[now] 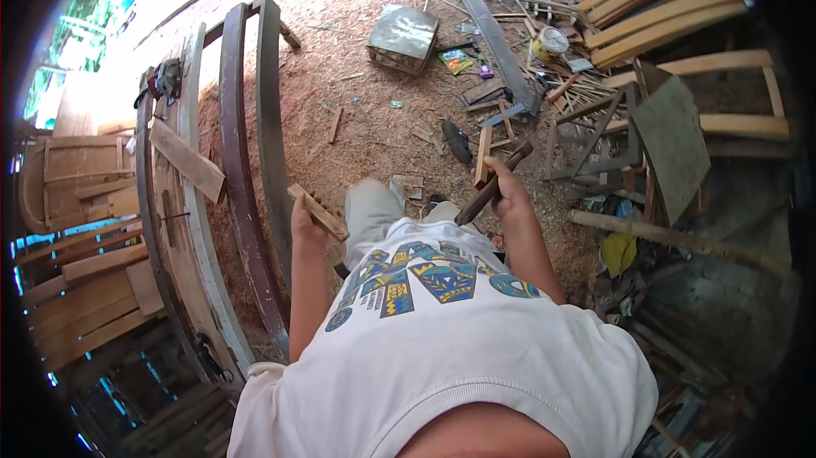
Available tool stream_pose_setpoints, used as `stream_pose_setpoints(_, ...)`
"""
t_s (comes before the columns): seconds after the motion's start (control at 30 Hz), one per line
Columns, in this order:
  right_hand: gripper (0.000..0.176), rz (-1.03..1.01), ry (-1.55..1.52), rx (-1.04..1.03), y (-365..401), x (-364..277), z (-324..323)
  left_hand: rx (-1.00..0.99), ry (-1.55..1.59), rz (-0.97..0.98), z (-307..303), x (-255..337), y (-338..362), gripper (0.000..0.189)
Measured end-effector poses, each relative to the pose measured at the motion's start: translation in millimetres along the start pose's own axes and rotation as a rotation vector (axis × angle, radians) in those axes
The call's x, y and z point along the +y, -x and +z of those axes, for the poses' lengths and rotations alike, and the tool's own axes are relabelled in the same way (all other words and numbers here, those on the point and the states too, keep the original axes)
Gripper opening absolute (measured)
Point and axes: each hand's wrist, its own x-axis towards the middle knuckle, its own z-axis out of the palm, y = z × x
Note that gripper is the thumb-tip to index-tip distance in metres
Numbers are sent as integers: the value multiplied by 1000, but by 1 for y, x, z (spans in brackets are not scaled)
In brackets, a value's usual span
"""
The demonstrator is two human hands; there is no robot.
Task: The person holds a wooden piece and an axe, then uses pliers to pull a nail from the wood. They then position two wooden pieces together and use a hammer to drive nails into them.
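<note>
At the left of my body, my left hand is closed round a short light wooden block. On the right, my right hand grips a dark wooden piece that slants across the palm, together with a lighter wooden strip pointing away from me. Both hands are held apart, on either side of the printed white shirt. A long wooden bench stands left of my left hand, with a loose plank lying across it.
Long dark beams run beside the bench. Ahead on the shavings-covered ground are a metal-topped box, a long grey board and a dark shoe. Wooden frames and a bucket are at the right.
</note>
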Motion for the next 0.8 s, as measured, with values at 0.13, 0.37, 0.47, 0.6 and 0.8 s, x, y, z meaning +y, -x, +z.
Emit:
stream_pose_setpoints(0.13, 34, 4, 12, -41, -52, -36, 52, 14, 109, 28, 11, 30, -53, 30)
stream_pose_setpoints(0.37, 35, -27, 32, 47, -102, -80, 164, 2, 39, -51, 106, 106, -185, 35)
stream_pose_setpoints(0.47, 35, -35, -14, 103, -126, -85, 191, -104, 5, -129, 174, 147, -234, 33)
stream_pose_setpoints(0.6, 33, -67, -85, 87, -151, -105, 226, -335, -174, -128, 296, 198, -257, 29)
stream_pose_setpoints(0.8, 21, -65, -217, 89, -195, -157, 261, -522, -192, -179, 438, 235, -293, 28)
